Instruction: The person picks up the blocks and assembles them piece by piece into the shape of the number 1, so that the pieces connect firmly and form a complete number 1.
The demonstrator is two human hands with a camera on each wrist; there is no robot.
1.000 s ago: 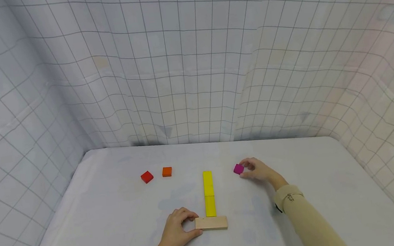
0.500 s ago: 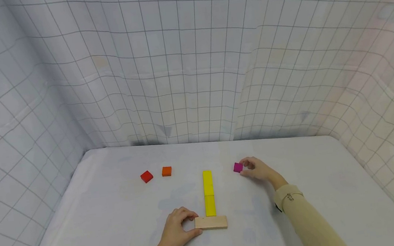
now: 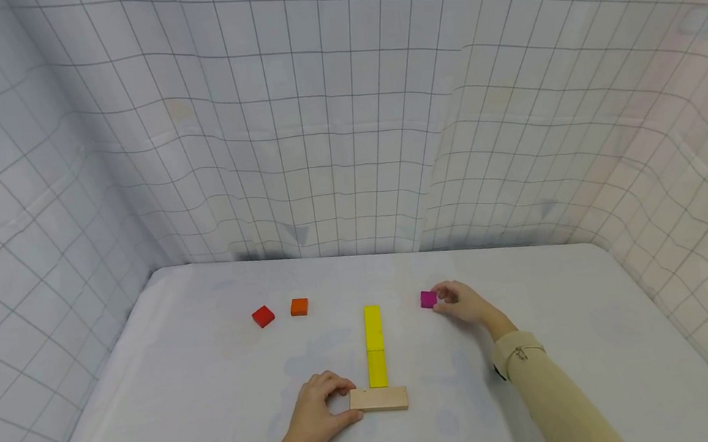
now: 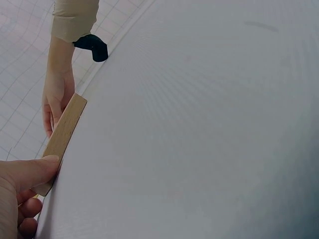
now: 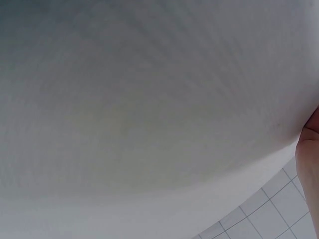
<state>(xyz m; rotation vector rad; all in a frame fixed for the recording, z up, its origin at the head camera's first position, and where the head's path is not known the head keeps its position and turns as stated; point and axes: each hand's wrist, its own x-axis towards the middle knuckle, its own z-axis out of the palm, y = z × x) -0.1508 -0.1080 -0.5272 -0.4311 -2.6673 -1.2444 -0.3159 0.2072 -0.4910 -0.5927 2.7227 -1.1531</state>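
My left hand pinches the left end of a plain wooden block, thumb on the near side and fingers on the far side. That block lies crosswise at the near end of two yellow blocks set end to end. In the left wrist view the thumb presses along the wooden block. To the right, my right hand holds a small purple block between thumb and fingers. Only a bit of the right hand shows at the edge of the right wrist view; the purple block is hidden there.
A red block and an orange block lie at the back left of the white-covered table. A grid-patterned curtain hangs behind the table and along both sides.
The purple block has turned slightly in my right hand, its edges now squarer to the yellow row. My left hand and the wooden block stay as they were.
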